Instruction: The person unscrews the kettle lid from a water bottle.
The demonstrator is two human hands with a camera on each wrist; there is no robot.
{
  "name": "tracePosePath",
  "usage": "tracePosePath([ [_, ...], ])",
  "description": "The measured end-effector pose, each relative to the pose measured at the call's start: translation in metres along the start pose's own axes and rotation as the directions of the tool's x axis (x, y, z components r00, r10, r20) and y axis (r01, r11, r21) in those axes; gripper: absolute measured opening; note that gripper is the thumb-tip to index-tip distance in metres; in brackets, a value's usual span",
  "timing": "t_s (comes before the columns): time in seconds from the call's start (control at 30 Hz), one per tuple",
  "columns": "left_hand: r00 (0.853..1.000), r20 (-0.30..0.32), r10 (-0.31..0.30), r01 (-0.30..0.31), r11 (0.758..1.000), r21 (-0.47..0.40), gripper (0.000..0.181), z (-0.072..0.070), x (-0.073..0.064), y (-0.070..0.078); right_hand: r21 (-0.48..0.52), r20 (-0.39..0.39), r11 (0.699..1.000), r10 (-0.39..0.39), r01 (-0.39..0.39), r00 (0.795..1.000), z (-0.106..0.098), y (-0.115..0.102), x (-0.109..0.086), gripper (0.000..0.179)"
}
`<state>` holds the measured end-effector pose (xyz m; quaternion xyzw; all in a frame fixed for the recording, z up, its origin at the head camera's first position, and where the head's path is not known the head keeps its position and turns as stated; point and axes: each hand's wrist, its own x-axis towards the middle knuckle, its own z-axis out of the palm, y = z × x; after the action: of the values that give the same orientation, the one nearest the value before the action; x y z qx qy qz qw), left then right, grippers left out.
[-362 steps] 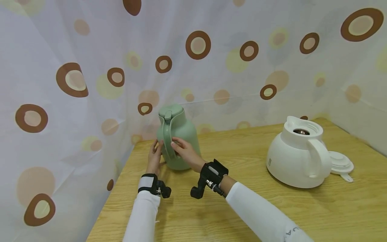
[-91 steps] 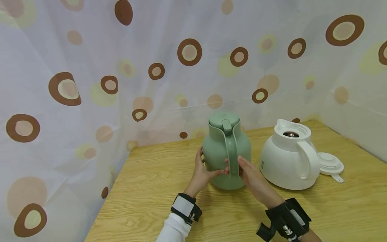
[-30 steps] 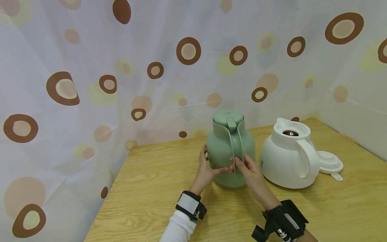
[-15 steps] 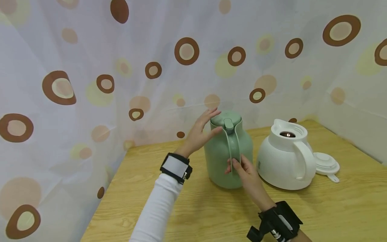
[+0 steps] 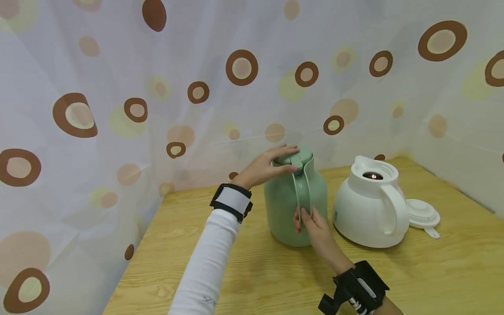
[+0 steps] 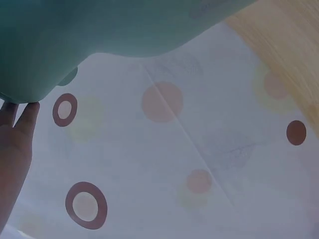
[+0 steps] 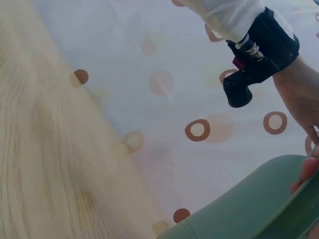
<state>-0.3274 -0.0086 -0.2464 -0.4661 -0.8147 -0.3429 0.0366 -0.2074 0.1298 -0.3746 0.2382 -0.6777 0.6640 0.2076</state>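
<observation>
A sage-green vacuum jug stands upright on the wooden table, its lid on and its handle facing me. My left hand lies over the lid, fingers stretched across the top and thumb by the lid's lever. In the left wrist view, two of its fingers reach the edge of the green jug. Lower down, my right hand grips the jug's handle, thumb on the near side and fingertips showing at the left. The right wrist view catches its fingertips on the handle.
A white vacuum jug without its lid stands close to the right of the green one, handle towards the front right. Its mouth is uncovered. Beside it a white lid lies on the wooden table. A dotted curtain hangs behind and at both sides.
Since the earliest frame the green jug has come right, beside the white one. In the last second my left hand left the jug's side and rose onto its lid; my right hand kept the handle.
</observation>
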Motion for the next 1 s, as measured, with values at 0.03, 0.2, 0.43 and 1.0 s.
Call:
tracePosePath([
  [0.03, 1.0, -0.007, -0.007, 0.007, 1.0, 0.012, 0.051, 0.0, 0.0, 0.0, 0.0, 0.002, 1.0, 0.019, -0.019, 1.0, 0.0, 0.0, 0.0, 0.027],
  [0.2, 0.999, -0.03, -0.023, 0.026, 0.995, 0.092, 0.051, -0.001, 0.002, 0.002, -0.03, -0.001, 0.996, 0.081, -0.081, 0.997, -0.002, -0.003, 0.003, 0.029],
  [0.43, 0.999, -0.026, -0.04, 0.044, 0.982, 0.182, 0.051, -0.003, 0.003, 0.008, -0.036, 0.017, 0.993, 0.113, -0.112, 0.994, -0.003, -0.007, 0.005, 0.031],
  [1.0, 0.983, -0.176, -0.049, 0.128, 0.874, 0.469, 0.054, 0.015, 0.006, 0.034, -0.031, 0.034, 0.997, 0.076, -0.075, 0.997, -0.003, -0.006, 0.004, 0.031],
])
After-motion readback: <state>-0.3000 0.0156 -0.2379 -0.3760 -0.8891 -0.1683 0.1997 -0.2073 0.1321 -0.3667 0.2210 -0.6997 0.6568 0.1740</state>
